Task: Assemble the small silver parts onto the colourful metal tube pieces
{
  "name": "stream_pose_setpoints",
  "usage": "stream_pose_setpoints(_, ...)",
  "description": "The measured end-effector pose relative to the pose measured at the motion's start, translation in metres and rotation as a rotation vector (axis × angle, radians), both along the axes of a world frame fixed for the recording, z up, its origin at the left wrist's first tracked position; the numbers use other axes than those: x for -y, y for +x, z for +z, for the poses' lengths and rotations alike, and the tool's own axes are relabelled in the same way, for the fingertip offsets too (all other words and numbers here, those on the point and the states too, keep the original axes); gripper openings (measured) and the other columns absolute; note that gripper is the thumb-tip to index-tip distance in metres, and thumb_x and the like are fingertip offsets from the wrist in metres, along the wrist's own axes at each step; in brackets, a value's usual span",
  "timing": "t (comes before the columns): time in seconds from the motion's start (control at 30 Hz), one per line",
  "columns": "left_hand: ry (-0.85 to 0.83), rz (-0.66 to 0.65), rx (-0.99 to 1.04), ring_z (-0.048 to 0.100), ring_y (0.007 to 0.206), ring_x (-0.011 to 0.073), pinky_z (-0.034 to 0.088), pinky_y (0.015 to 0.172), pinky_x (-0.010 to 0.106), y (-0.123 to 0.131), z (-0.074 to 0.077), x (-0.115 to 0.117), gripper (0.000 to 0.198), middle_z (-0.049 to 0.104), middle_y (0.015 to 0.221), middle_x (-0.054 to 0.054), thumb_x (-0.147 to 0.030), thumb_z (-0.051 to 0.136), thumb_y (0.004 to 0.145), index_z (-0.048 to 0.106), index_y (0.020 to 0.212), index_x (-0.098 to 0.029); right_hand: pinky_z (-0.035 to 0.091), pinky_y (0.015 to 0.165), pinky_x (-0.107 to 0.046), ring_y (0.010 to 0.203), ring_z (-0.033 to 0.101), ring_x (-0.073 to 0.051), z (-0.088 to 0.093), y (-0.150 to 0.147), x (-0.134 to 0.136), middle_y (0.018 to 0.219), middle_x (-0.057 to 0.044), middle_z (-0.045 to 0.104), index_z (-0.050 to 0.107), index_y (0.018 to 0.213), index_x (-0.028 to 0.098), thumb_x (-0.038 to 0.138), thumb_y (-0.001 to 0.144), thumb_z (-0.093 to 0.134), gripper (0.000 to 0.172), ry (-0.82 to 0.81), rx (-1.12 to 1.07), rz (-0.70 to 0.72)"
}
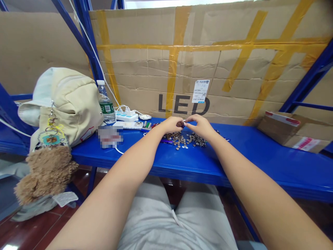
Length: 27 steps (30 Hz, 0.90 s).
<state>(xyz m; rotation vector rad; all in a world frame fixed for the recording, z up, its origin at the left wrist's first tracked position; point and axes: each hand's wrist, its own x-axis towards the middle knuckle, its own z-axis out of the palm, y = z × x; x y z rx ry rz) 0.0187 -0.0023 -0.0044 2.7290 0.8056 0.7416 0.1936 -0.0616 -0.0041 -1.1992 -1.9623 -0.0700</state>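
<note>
My left hand [172,125] and my right hand [200,126] meet above the blue shelf top, fingertips almost touching. Both are closed in a pinch around something tiny and pale between them, too small to name. Beneath my left hand lies a spread of small round, coin-like metal discs [178,140]. A heap of darker small metal pieces [197,139] sits under my right hand, partly hidden by it. Part of a purple pen-like stick [166,141] shows beside the discs.
Left of my hands are a phone [128,125], a white power strip [127,115] and a water bottle [106,104]. A cream backpack [75,100] with a brown plush charm [49,173] stands farther left. Behind leans a large carton [145,76]; a small cardboard box [293,130] sits right.
</note>
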Motion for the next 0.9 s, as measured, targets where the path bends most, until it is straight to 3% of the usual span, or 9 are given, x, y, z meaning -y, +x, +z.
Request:
stream_pose_setpoints(0.47, -0.024, -0.025, 0.077, 0.065, 0.085, 0.0158, 0.050, 0.077, 0.026, -0.0014, -0.0042, -0.0075, 0.025, 0.070, 0.093, 0.005, -0.016, 0.060, 0.072, 0.063, 0.097, -0.013, 0.044, 0.085, -0.033, 0.092, 0.059, -0.020, 0.0026, 0.0014, 0.0022, 0.094, -0.006, 0.065, 0.067, 0.089, 0.018, 0.017, 0.074, 0.057, 0.018, 0.050, 0.113, -0.002)
stream_pose_setpoints(0.73, -0.269, 0.017, 0.159, 0.065, 0.084, 0.0162, 0.052, 0.076, 0.028, 0.0001, 0.0017, 0.0000, 0.025, 0.070, 0.090, 0.008, -0.019, 0.065, 0.073, 0.062, 0.096, -0.011, 0.044, 0.088, -0.035, 0.096, 0.059, -0.022, 0.0027, 0.0053, -0.0021, 0.096, -0.008, 0.064, 0.069, 0.093, 0.019, 0.019, 0.076, 0.055, 0.022, 0.045, 0.157, -0.027)
stream_pose_setpoints(0.9, -0.251, 0.036, 0.170, 0.065, 0.087, 0.0164, 0.051, 0.078, 0.028, 0.0005, 0.0018, 0.0001, 0.025, 0.070, 0.094, 0.008, -0.017, 0.063, 0.073, 0.061, 0.097, -0.012, 0.045, 0.086, -0.036, 0.095, 0.060, -0.022, 0.0035, 0.0016, 0.0004, 0.098, -0.008, 0.066, 0.067, 0.097, 0.018, 0.017, 0.075, 0.056, 0.025, 0.005, 0.121, -0.032)
